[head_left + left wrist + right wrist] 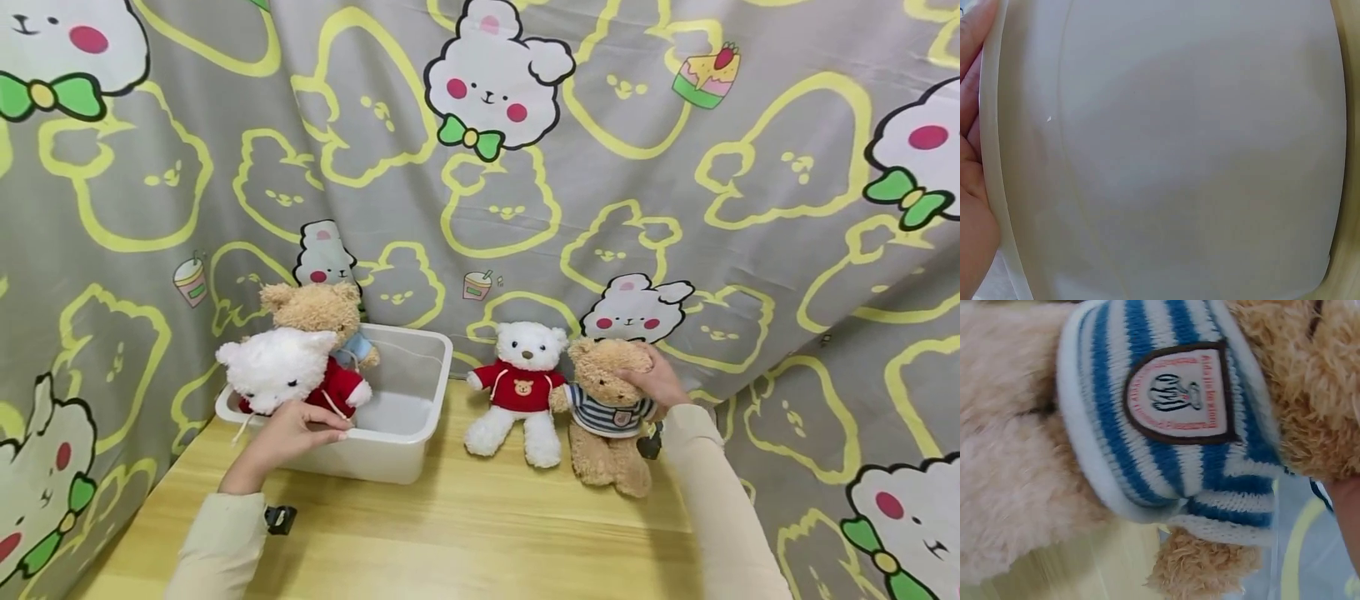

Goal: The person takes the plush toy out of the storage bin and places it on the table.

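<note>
A brown teddy bear [606, 400] in a blue-and-white striped sweater [1166, 412] is upright on the wooden table at the right. My right hand [660, 377] grips the side of its head, with fingers reaching over the face. To the left stands a light grey plastic tub [352, 458], whose side wall fills the left wrist view. My left hand [296, 433] rests at the tub's front rim [992, 125], its fingers relaxed over the edge. Just above that hand, a white teddy bear [277, 367] in a red sweater leans forward in the tub.
Another brown teddy bear [318, 308] in light blue is in the tub, behind the white one. A white teddy bear [528, 350] in a red hoodie sits against the curtain [405, 208], touching the striped bear. Wooden table [450, 542] extends in front.
</note>
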A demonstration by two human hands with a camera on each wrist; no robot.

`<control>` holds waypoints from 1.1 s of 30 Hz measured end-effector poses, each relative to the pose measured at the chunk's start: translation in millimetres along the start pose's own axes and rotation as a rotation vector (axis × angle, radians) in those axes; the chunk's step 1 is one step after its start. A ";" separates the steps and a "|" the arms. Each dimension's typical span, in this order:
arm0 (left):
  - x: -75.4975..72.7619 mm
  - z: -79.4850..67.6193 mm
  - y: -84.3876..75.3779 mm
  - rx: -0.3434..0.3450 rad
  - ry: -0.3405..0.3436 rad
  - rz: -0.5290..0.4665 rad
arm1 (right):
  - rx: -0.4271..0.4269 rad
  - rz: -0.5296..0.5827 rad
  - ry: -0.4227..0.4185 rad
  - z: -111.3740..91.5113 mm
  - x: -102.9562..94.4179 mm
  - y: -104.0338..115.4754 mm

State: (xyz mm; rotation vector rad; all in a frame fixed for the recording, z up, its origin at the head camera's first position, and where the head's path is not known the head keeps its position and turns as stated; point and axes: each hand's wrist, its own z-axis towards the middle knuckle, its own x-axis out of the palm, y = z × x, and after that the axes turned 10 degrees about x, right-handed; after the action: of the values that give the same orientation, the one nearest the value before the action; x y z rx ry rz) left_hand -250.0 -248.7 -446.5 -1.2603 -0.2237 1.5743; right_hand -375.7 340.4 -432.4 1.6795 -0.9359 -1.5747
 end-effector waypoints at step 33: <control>-1.8 0.9 -3.3 -0.019 0.018 0.038 | -0.110 0.733 0.426 -4.7 126.0 176.1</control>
State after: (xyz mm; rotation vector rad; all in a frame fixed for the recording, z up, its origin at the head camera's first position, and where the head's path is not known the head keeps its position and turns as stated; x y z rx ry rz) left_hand -248.9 -248.4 -442.7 -1.2998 -0.2052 1.5959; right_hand -380.0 139.3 -351.9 1.2956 -1.0443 -0.7327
